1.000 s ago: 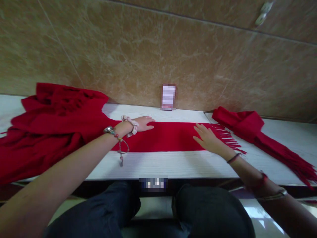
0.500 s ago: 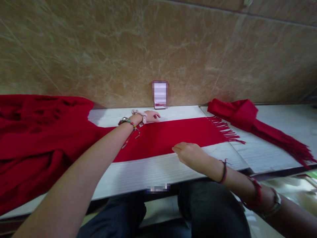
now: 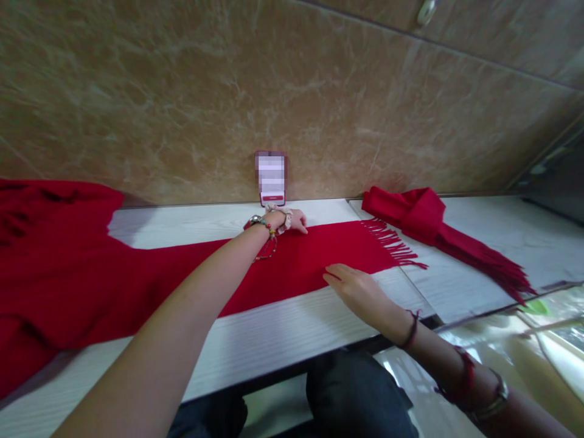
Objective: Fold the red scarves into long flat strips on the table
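A long red scarf point(image 3: 310, 258) lies flat across the white table point(image 3: 274, 328), its fringe at the right end. My left hand point(image 3: 295, 220) rests on the scarf's far edge, fingers curled down on the cloth. My right hand point(image 3: 356, 289) lies at the scarf's near edge, fingers stretched out flat, partly on the cloth. Both wrists carry bracelets.
A heap of red scarves point(image 3: 50, 261) covers the table's left part. A folded red scarf point(image 3: 429, 222) lies at the right. A phone point(image 3: 271, 178) leans against the brown marble wall point(image 3: 292, 91). My dark-trousered knees point(image 3: 347, 395) are below the table edge.
My right hand moved from the fringe end to the scarf's near edge. My left hand slid along the far edge. The camera view swung left.
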`<state>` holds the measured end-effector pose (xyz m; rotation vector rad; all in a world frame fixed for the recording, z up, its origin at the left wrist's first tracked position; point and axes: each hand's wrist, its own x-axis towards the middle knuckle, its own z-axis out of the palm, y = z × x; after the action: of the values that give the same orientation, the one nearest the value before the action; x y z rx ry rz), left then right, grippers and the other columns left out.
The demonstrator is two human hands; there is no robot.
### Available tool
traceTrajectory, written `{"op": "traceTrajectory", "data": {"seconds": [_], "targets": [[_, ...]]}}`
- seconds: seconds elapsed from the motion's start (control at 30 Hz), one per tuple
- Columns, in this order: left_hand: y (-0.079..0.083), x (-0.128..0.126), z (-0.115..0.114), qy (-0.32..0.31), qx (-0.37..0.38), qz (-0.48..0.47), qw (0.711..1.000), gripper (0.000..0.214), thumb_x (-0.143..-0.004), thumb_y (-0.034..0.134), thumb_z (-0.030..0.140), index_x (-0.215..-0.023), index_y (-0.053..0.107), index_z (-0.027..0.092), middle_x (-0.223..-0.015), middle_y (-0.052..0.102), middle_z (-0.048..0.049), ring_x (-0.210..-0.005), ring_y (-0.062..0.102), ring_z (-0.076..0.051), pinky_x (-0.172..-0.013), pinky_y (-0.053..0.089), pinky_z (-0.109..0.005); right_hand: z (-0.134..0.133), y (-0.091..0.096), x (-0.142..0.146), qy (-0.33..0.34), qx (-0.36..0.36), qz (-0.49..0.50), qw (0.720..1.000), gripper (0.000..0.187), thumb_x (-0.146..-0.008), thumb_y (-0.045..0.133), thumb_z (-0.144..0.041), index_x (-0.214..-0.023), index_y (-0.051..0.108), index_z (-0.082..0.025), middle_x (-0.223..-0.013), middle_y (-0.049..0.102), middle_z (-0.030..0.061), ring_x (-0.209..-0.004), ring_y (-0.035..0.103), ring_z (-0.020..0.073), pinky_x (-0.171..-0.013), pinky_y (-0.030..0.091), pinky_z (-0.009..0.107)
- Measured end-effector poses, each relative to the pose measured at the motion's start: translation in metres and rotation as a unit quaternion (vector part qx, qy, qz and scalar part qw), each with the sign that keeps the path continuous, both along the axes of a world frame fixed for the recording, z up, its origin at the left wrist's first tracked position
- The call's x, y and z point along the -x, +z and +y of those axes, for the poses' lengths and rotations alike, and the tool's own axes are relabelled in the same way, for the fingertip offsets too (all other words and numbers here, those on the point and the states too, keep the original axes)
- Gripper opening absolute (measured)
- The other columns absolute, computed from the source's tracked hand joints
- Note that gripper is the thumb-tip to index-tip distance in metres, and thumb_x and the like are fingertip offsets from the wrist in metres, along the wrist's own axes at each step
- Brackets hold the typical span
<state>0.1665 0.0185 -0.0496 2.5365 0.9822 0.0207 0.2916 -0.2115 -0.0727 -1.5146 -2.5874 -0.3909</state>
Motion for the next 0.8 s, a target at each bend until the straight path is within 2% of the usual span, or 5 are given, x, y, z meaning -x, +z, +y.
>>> {"op": "traceTrajectory", "data": {"seconds": [0.3,0.53,0.6,0.7,0.8], "targets": [[0.009,-0.002,0.006,0.002,0.051,0.037,0.998,0.028,-0.065,0.061,0.032,-0.085,0.068,0.013,-0.080,0.067,-0.0012,-0.074,0.056,-0.014,-0.065,0.040,-0.019,0.002,0.002,0.012,0.061,-0.068,-0.081,0.992,0.017,-0.085,0.043,-0.009,-0.082,0.059,-0.014,-0.075,0.057,0.0053,-0.069,0.049,0.0173,-0.057,0.035,0.030],[0.022,0.017,0.000,0.015,0.113,-0.095,0.989,0.028,-0.081,0.048,0.033,-0.089,0.062,0.011,-0.080,0.064,-0.0019,-0.070,0.053,-0.010,-0.064,0.041,-0.020,-0.001,0.015,0.006,0.026,-0.175,-0.007,0.984,0.018,-0.086,0.042,-0.010,-0.082,0.059,-0.015,-0.066,0.056,0.0034,-0.062,0.048,0.0150,-0.055,0.033,0.028],[0.033,0.025,-0.001,0.037,0.163,-0.213,0.963,0.026,-0.080,0.051,0.036,-0.088,0.060,0.012,-0.082,0.063,-0.0028,-0.070,0.054,-0.009,-0.064,0.042,-0.021,-0.001,0.025,0.005,0.012,-0.208,0.047,0.977,0.020,-0.086,0.041,-0.012,-0.086,0.061,-0.015,-0.067,0.058,0.0039,-0.064,0.050,0.0146,-0.058,0.036,0.027],[0.058,0.038,-0.005,0.044,0.247,-0.413,0.875,0.030,-0.071,0.064,0.040,-0.081,0.058,0.012,-0.077,0.061,-0.0036,-0.068,0.055,-0.011,-0.063,0.043,-0.023,0.000,0.046,0.009,0.006,-0.226,0.172,0.959,0.022,-0.085,0.040,-0.012,-0.087,0.062,-0.015,-0.072,0.062,0.0048,-0.067,0.054,0.0141,-0.063,0.041,0.026],[0.089,0.048,-0.016,0.007,0.259,-0.499,0.827,0.028,-0.068,0.069,0.037,-0.075,0.055,0.014,-0.074,0.060,-0.0015,-0.067,0.055,-0.011,-0.064,0.043,-0.025,-0.001,0.070,0.016,0.031,-0.205,0.287,0.935,0.020,-0.083,0.043,-0.011,-0.088,0.061,-0.017,-0.078,0.064,0.0036,-0.072,0.058,0.0129,-0.065,0.045,0.024]]}}
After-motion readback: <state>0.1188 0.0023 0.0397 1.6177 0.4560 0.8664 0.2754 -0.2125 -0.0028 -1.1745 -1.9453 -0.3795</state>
